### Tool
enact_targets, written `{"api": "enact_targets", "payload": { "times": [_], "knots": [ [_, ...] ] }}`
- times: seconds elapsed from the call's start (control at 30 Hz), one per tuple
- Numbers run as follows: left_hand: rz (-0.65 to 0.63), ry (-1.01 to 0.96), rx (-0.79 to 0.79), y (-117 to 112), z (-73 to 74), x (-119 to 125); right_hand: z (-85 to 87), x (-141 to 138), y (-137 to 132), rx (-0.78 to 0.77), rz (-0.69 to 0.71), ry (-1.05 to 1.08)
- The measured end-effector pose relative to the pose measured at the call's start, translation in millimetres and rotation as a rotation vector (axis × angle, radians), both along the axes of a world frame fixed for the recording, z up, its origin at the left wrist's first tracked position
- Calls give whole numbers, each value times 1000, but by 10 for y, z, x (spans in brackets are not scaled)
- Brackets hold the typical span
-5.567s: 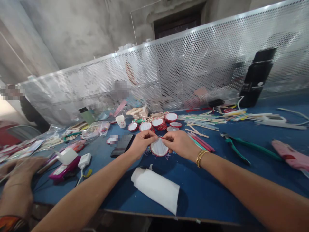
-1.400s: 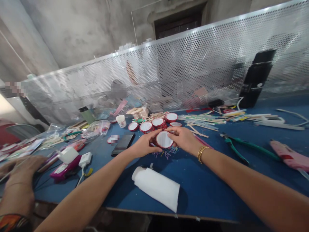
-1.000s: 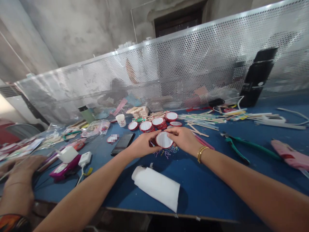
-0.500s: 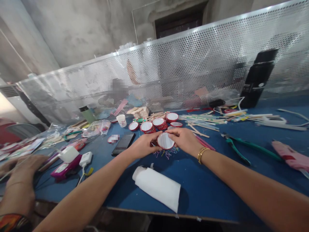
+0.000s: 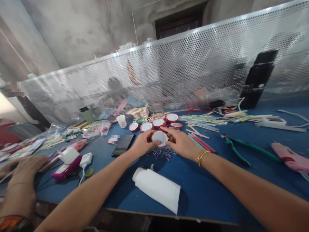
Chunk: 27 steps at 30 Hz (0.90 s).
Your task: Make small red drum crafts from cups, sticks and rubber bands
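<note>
Between my two hands is a round, white-faced disc with a red rim, its face turned up toward me. My left hand grips its left side, thumb on the face. On the right edge, my right hand has its fingers closed round the rim. Colourful thin strings lie on the table just below the disc. Right behind my hands stand similar red-rimmed discs, some of them stacked. A white paper roll lies nearer to me.
A black phone lies left of my hands, a paper cup behind it. Green-handled pliers and a pink glue gun are on the right. Another person's hand rests at far left. A perforated metal screen bounds the back.
The disc has shifted slightly left between my hands, and my left thumb now lies on its face. My right hand has moved a little left too, uncovering more of the coloured sticks beside it.
</note>
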<state>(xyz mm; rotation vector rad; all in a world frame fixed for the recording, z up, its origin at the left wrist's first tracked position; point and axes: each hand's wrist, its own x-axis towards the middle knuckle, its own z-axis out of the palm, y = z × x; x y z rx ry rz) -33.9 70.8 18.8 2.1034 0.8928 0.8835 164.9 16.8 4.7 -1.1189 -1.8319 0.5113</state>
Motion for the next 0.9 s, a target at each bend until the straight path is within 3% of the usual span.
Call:
{"api": "enact_targets", "payload": {
  "times": [0.13, 0.3, 0.4, 0.6, 0.77, 0.9],
  "knots": [
    [31, 95, 126, -63, 61, -5, 38, -24, -60, -10, 15, -50],
    [35, 128, 97, -89, 74, 1, 3, -33, -86, 138, 64, -275],
    [36, 151, 77, -73, 54, -5, -37, -48, -87, 141, 56, -359],
    [18, 110, -5, -83, 27, -10, 8, -65, -125, 126, 46, -356],
    [76, -1, -51, -60, 8, -12, 37, -44, -131, 137, 36, -380],
    [-12, 42, -18, -80, 41, -15, 43, -26, -110, 132, 15, -371]
  ]
}}
